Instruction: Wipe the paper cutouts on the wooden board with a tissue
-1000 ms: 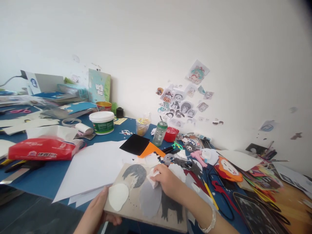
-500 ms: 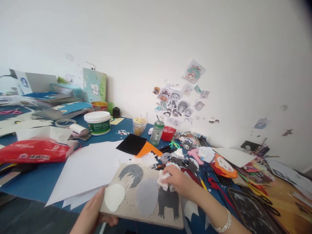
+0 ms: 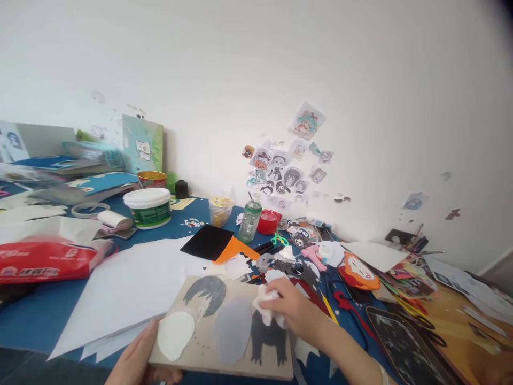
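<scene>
Wall: I see the wall [image 3: 200,64] rise behind the tabletop's back edge, small character drawings [image 3: 292,176] stuck on it.
Tabletop: the tabletop [image 3: 24,323] is blue over most of its spread, with brown wood showing toward the right end.
Paper: white sheets [image 3: 132,289] lie loosely stacked at the near edge, left of centre.
Board: I have the board [image 3: 204,359] at the tabletop's near edge, tilted toward the camera; I cannot tell whether it rests on anything.
Package: a red package [image 3: 44,262] lies near the left end.
Tub: a lidded tub [image 3: 148,208], white over green, stands behind it, toward the back edge.
Bottle: a clear bottle [image 3: 250,219] stands upright near the back edge, beside a red container [image 3: 268,222].
Right hand: the right hand [image 3: 290,307] is pinched narrow around a white wad, over the board's far right corner.
Left hand: the left hand [image 3: 138,350] clamps the board's left edge, thumb on top, fingers underneath.
Cut-outs: a grey oval [image 3: 232,329] sits mid-board, a dark cut-out [image 3: 268,342] toward the right edge, a pale piece [image 3: 175,336] by the left.
Wad: the white wad [image 3: 265,302] covers the dark cut-out's top; I cannot tell how firmly it presses.
</scene>
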`<control>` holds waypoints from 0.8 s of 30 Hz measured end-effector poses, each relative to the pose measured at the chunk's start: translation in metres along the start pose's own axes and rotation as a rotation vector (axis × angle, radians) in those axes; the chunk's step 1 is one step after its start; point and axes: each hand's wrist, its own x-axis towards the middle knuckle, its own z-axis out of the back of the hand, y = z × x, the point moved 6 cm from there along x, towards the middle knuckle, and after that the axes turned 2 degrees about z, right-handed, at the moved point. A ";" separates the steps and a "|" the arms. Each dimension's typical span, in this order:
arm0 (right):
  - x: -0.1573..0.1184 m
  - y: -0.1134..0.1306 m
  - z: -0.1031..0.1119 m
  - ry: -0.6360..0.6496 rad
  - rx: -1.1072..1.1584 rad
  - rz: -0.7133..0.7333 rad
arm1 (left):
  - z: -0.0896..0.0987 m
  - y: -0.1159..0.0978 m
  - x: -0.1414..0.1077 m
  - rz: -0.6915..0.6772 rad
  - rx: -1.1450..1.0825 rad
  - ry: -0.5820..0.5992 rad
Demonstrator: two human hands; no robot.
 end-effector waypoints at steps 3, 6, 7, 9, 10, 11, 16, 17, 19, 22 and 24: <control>0.011 -0.005 -0.011 0.071 -0.048 0.024 | 0.001 0.001 0.001 0.001 0.004 0.020; 0.020 -0.016 -0.013 0.126 -0.143 0.047 | 0.002 0.000 0.001 -0.010 0.026 0.010; 0.023 -0.020 -0.011 0.126 -0.161 0.030 | 0.002 0.000 0.001 -0.010 0.032 0.006; 0.027 -0.021 -0.007 0.098 -0.137 0.023 | 0.003 0.001 0.002 -0.008 0.038 -0.001; 0.028 -0.019 -0.006 0.100 -0.105 0.047 | 0.003 0.001 0.003 -0.003 0.038 0.000; 0.029 -0.016 -0.008 0.115 -0.071 0.080 | 0.004 0.002 0.004 0.000 0.039 0.001; 0.030 -0.027 -0.010 0.157 -0.033 0.039 | 0.007 0.004 0.007 -0.019 0.049 0.030; 0.030 -0.030 -0.005 0.117 -0.027 0.016 | 0.007 0.004 0.006 -0.018 0.046 0.024; 0.031 -0.032 0.010 -0.032 0.036 -0.044 | 0.007 0.004 0.006 -0.015 0.035 0.017; 0.023 -0.022 0.027 -0.326 0.234 -0.235 | 0.005 0.004 0.005 -0.024 0.024 0.030; 0.013 -0.007 0.020 -0.344 0.332 -0.359 | 0.004 0.005 0.004 -0.035 0.024 0.039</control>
